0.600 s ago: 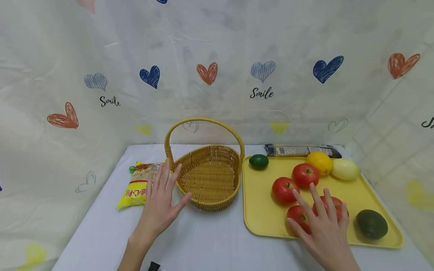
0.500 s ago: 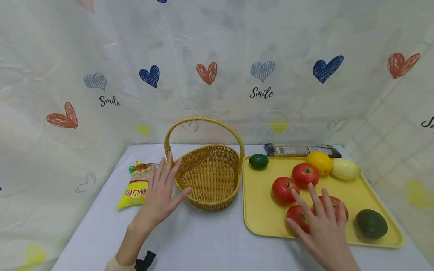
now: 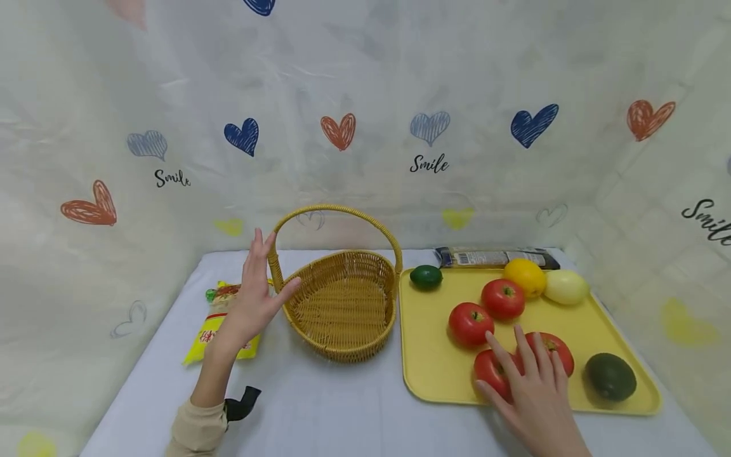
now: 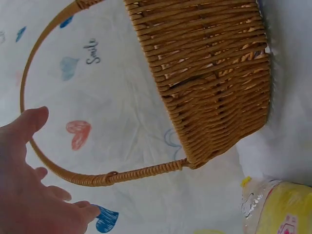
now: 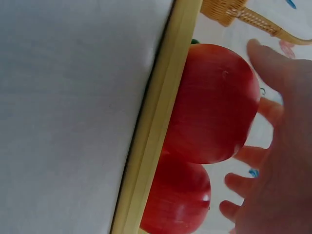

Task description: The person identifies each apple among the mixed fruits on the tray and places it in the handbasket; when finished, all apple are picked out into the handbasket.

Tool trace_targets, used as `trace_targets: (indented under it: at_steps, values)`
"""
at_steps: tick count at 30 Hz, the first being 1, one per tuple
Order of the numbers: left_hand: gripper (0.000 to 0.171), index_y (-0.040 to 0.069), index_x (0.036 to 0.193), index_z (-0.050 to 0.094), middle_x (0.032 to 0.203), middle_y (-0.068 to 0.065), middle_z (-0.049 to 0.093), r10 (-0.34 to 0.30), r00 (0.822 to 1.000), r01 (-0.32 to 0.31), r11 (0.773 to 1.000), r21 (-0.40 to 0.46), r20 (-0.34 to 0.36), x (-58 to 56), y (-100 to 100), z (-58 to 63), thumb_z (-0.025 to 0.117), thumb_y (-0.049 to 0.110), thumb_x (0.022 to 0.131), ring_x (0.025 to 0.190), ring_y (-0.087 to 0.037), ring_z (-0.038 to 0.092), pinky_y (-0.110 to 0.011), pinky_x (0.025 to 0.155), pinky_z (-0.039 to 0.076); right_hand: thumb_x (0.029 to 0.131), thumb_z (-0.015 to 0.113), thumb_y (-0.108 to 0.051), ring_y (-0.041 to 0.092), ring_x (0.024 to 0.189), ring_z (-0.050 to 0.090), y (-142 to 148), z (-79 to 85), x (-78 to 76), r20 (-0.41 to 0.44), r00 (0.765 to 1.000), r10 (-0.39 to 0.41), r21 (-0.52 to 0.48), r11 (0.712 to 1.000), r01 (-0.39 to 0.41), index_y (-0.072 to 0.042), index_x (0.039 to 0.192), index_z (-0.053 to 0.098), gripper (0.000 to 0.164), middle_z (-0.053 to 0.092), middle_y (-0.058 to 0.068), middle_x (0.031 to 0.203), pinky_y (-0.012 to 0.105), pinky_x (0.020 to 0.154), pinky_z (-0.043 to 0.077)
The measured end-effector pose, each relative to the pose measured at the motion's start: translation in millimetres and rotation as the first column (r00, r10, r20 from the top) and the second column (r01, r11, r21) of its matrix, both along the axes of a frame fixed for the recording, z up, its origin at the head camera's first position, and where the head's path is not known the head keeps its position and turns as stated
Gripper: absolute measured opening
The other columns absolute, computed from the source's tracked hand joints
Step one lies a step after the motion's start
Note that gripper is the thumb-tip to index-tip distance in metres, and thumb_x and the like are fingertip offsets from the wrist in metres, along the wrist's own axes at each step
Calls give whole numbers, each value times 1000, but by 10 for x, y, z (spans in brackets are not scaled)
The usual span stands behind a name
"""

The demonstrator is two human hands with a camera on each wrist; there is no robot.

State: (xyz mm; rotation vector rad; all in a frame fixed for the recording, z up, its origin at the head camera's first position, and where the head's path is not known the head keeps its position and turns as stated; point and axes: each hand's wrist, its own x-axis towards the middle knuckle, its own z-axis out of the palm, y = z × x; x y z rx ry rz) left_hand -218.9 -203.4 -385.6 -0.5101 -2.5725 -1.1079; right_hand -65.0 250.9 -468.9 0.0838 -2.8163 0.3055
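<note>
A golden wicker basket (image 3: 339,311) with a tall arched handle stands mid-table. At its left side, my left hand (image 3: 251,311) is raised with fingers extended and thumb apart, holding nothing. In the left wrist view the basket's handle (image 4: 146,171) passes beyond that hand (image 4: 39,185). My right hand (image 3: 533,393) spreads its fingers above the front two red apples, a left one (image 3: 492,374) and a right one (image 3: 554,349). The right wrist view has the hand (image 5: 278,156) over an apple (image 5: 214,105); contact cannot be told for certain.
The yellow tray (image 3: 434,374) also bears more red apples (image 3: 471,324), a small green fruit (image 3: 426,277), an orange-yellow fruit (image 3: 525,277), a pale yellow one (image 3: 565,287) and a dark green one (image 3: 610,377). Behind lies a dark package (image 3: 497,257); at left, a yellow bag (image 3: 208,330).
My left hand has moved left relative to the basket and turned more edge-on, showing more sleeve. The right hand stays over the front apples. The head view has shifted slightly.
</note>
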Motion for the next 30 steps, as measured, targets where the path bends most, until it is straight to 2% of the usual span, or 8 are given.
trace_targets:
  at_steps: [3, 6, 9, 12, 16, 21, 26, 30]
  values:
    - [99, 40, 164, -4, 172, 10, -20, -22, 998, 17, 996, 83, 67, -78, 0, -109, 69, 40, 97, 162, -33, -7, -77, 120, 12, 83, 77, -58, 53, 149, 13, 21, -52, 16, 62, 998, -20, -3, 1000, 20, -27, 161, 33, 95, 24, 30, 164, 67, 125, -13]
    - [103, 38, 164, -10, 173, 9, -17, -46, 991, 25, 986, 165, 126, -160, 17, -204, 69, 41, 98, 163, -30, -5, -71, 125, 11, 82, 77, -60, 54, 147, 17, 21, -71, 11, 82, 997, 0, -4, 1000, 0, -28, 162, 30, 98, 24, 29, 164, 70, 125, -7]
    - [107, 36, 163, -17, 174, 6, -13, -50, 984, 15, 979, 203, 169, -207, 30, -263, 68, 43, 98, 162, -31, -1, -65, 127, 13, 81, 77, -61, 54, 146, 20, 2, -79, -3, 109, 993, 34, -10, 999, -33, -28, 161, 31, 98, 26, 28, 164, 74, 123, 4]
    - [106, 40, 161, -18, 174, 2, -10, -56, 979, 11, 975, 223, 198, -204, 20, -261, 67, 43, 98, 162, -33, 4, -62, 128, 16, 81, 76, -64, 54, 144, 25, -14, -85, -15, 159, 986, 53, 1, 999, -54, -28, 159, 35, 96, 27, 27, 163, 79, 115, 20]
    - [100, 42, 161, -15, 175, -2, -5, -80, 975, 25, 967, 253, 208, -198, -30, -243, 65, 40, 100, 161, -33, 9, -60, 127, 21, 79, 80, -58, 55, 138, 36, 5, -83, -47, 204, 976, 77, 31, 996, -85, -28, 158, 38, 94, 31, 26, 161, 81, 102, 36]
    - [97, 41, 162, -13, 175, 0, -5, -78, 976, 25, 967, 255, 203, -200, -63, -258, 63, 41, 101, 161, -34, 11, -59, 127, 22, 79, 84, -48, 55, 127, 47, 33, -20, -96, 253, 962, 102, 21, 994, -111, -27, 155, 43, 88, 39, 27, 154, 75, 89, 50]
    - [97, 43, 161, -14, 175, -2, -4, -70, 977, 19, 970, 242, 203, -194, -68, -254, 62, 43, 101, 161, -35, 12, -60, 127, 22, 80, 84, -47, 54, 117, 52, 22, 88, -145, 340, 935, 101, -6, 994, -106, -24, 150, 49, 82, 45, 29, 148, 68, 76, 57]
    - [97, 44, 161, -15, 175, -4, -4, -73, 979, 24, 969, 244, 192, -208, -72, -233, 62, 44, 102, 161, -36, 12, -61, 127, 22, 80, 84, -48, 54, 115, 51, -3, 168, -177, 366, 924, 110, -20, 994, -111, -23, 148, 52, 79, 46, 28, 146, 65, 68, 58]
